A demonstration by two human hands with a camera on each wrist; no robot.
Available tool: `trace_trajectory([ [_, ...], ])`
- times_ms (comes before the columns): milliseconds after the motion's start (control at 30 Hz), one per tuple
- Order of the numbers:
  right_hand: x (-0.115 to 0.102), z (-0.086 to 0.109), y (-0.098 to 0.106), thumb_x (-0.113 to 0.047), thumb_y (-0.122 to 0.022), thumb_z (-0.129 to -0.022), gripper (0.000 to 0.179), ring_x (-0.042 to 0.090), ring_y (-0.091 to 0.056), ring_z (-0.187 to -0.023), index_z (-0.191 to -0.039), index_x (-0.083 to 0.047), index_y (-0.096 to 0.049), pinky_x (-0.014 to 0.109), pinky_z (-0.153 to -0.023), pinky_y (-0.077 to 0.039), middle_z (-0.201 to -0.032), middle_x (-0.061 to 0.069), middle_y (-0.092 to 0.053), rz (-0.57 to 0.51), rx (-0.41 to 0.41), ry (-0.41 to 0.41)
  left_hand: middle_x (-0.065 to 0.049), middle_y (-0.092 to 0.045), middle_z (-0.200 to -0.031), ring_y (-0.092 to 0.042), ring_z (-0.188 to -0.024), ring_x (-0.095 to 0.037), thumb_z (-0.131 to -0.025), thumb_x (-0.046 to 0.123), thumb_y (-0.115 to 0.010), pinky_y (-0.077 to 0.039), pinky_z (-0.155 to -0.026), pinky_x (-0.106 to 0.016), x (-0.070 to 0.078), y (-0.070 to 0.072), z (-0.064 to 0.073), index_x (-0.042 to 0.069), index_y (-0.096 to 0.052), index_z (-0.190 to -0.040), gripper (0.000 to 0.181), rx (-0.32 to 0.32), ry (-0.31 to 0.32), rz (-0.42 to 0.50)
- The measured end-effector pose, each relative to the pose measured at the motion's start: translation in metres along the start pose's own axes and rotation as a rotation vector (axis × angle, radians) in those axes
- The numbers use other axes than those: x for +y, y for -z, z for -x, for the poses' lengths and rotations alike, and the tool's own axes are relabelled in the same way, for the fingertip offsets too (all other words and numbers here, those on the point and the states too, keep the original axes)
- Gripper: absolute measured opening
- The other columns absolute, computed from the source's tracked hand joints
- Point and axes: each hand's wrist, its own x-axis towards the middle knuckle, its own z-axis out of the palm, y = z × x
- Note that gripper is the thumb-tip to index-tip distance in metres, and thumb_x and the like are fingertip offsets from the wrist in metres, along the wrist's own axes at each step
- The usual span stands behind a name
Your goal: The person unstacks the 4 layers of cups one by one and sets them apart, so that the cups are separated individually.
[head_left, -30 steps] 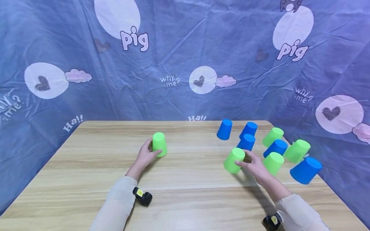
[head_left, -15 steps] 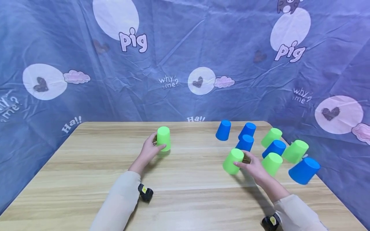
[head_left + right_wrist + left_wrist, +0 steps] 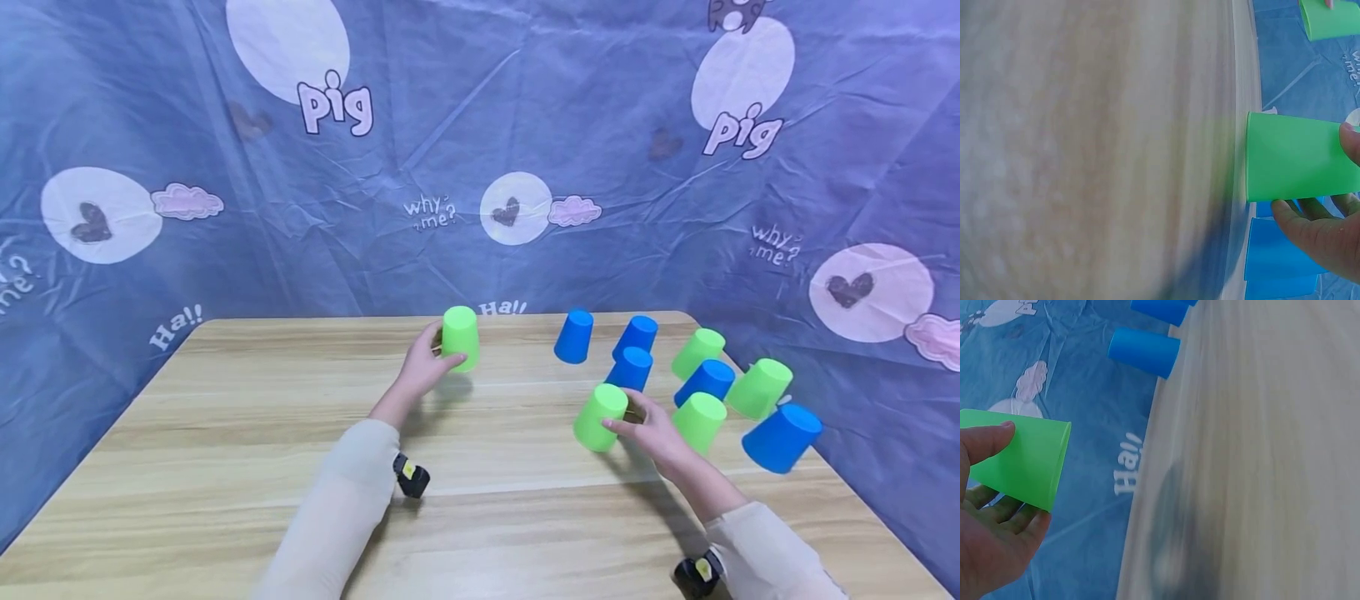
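My left hand [image 3: 423, 367] grips a green cup [image 3: 461, 340] by its side and holds it upside down above the table, its shadow falling below. In the left wrist view the thumb lies over that green cup [image 3: 1022, 456] and the other fingers curl beneath. On the right, my right hand [image 3: 654, 433] holds a second green cup [image 3: 602, 418], also mouth down, at or close to the tabletop. The right wrist view has thumb and fingers on opposite sides of this green cup [image 3: 1297, 157]. Just behind it stands a blue cup [image 3: 630, 371].
More upside-down cups crowd the right side: a blue cup [image 3: 573, 337] at the back, a green cup [image 3: 701, 421] beside my right hand, a blue cup [image 3: 782, 438] near the right edge, and several others. A blue printed cloth [image 3: 390, 267] hangs behind the wooden table [image 3: 510, 517].
My left hand has lifted its green cup and carried it right and farther back, toward the blue cups. The right hand and its cup have stayed nearly still; the view has shifted slightly.
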Motion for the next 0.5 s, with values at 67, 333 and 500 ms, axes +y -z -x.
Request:
trace_trajectory([
  [67, 0.000, 0.001, 0.001, -0.014, -0.059, -0.089, 0.063, 0.044, -0.039, -0.128, -0.141, 0.005, -0.029, 0.053, -0.105, -0.038, -0.139, 0.030, -0.039, 0.002, 0.001, -0.001, -0.028, -0.049, -0.131, -0.047, -0.124, -0.040, -0.080, 0.000, -0.066, -0.040, -0.107, -0.046, 0.004, -0.008, -0.005, -0.006, -0.039, -0.135, 0.061, -0.010, -0.011, 0.003],
  [333, 0.001, 0.000, 0.003, -0.014, -0.060, -0.089, 0.063, 0.044, -0.040, -0.126, -0.140, 0.006, -0.029, 0.053, -0.104, -0.039, -0.138, 0.031, -0.040, 0.015, 0.002, 0.004, -0.024, -0.050, -0.132, -0.047, -0.124, -0.036, -0.080, 0.001, -0.066, -0.040, -0.107, -0.043, 0.015, -0.038, -0.019, -0.002, -0.040, -0.136, 0.062, -0.063, 0.005, 0.024],
  [500, 0.000, 0.001, 0.002, -0.014, -0.060, -0.089, 0.062, 0.043, -0.042, -0.125, -0.140, 0.006, -0.030, 0.052, -0.103, -0.040, -0.137, 0.030, -0.041, 0.021, 0.000, 0.000, -0.023, -0.050, -0.133, -0.048, -0.124, -0.036, -0.081, 0.002, -0.066, -0.042, -0.106, -0.044, 0.016, -0.054, -0.021, 0.000, -0.039, -0.137, 0.063, -0.084, 0.031, 0.049],
])
